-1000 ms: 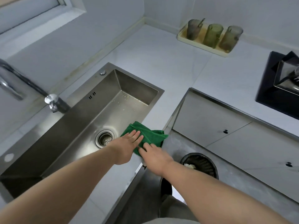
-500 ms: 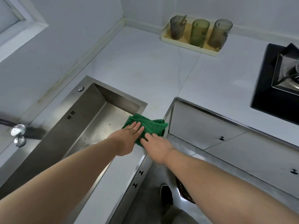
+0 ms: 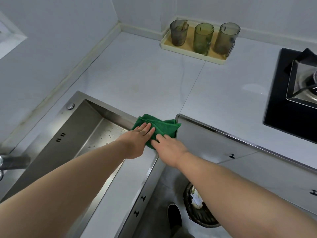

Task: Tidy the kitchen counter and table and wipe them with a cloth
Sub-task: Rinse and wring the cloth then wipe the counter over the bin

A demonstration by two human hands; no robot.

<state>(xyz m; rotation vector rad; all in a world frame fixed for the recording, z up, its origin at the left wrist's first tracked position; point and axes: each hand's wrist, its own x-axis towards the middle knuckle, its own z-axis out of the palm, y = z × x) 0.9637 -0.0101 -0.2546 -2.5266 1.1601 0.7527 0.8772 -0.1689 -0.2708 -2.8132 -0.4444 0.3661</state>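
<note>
Your left hand (image 3: pixel 137 143) lies flat, palm down, with its fingers (image 3: pixel 145 128) straight and close together on the left part of the green cloth (image 3: pixel 163 127). It presses on the fabric and does not clutch it. Your right hand (image 3: pixel 169 149), just beside it, is flat too. Its fingers reach forward and the tips rest on the cloth's near edge. Neither hand curls round anything.

The cloth is deep green and bunched into a loose fold with soft ridges across its top. It sits on the white counter (image 3: pixel 145 79) at the far right corner of the steel sink (image 3: pixel 109 114). Its left edge overlaps the sink's rim, and its right end reaches the metal-edged inner corner of the counter. Water drops speckle the sink floor to the left of your left wrist.

A second ago the cloth lay further back along the sink's right rim, level with the drain. You have since slid it forward to the sink's far corner, with both hands in the same flat pose on it. Your head has turned to the right as well. The tap (image 3: pixel 13 162) now shows only at the left edge. The cream tray (image 3: pixel 192 54) with three tinted cups against the far wall looks larger and sits more in the middle, and more of the black hob (image 3: pixel 283 100) shows on the right.
</note>
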